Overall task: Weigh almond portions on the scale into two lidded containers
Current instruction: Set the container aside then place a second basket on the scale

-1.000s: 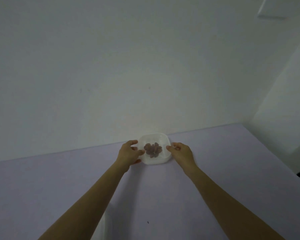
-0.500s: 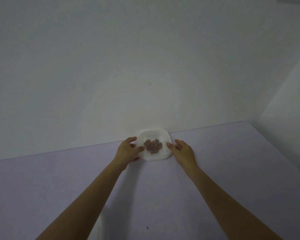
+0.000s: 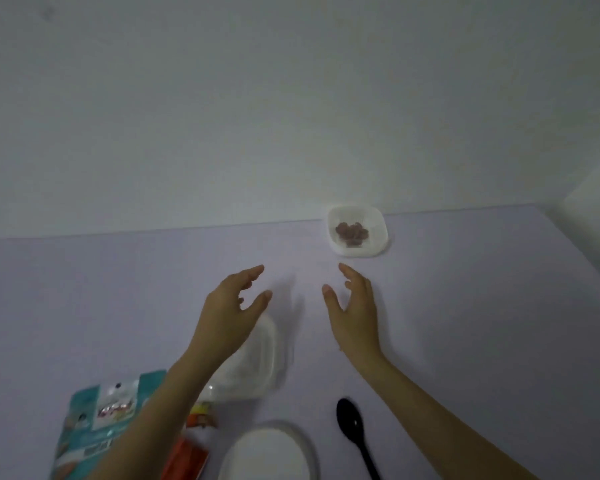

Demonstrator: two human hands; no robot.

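Note:
A white lidded container [image 3: 378,241] with brown almonds [image 3: 351,233] seen through its lid stands at the table's far edge against the wall. My left hand [image 3: 231,315] and my right hand [image 3: 355,311] hover over the table in front of it, both empty with fingers spread. Under my left forearm lies a second white container [image 3: 253,362]. The round white scale platform [image 3: 269,452] is at the bottom centre. A teal almond bag [image 3: 94,431] lies at the bottom left.
A black spoon [image 3: 355,433] lies to the right of the scale. An orange packet [image 3: 186,459] sits between the bag and the scale. The lilac table [image 3: 482,323] meets the white wall behind and a corner on the right.
Both hands have let go of the almond container at the wall and drawn back toward me. The view has tilted down, bringing the bag, scale, spoon and second container into sight.

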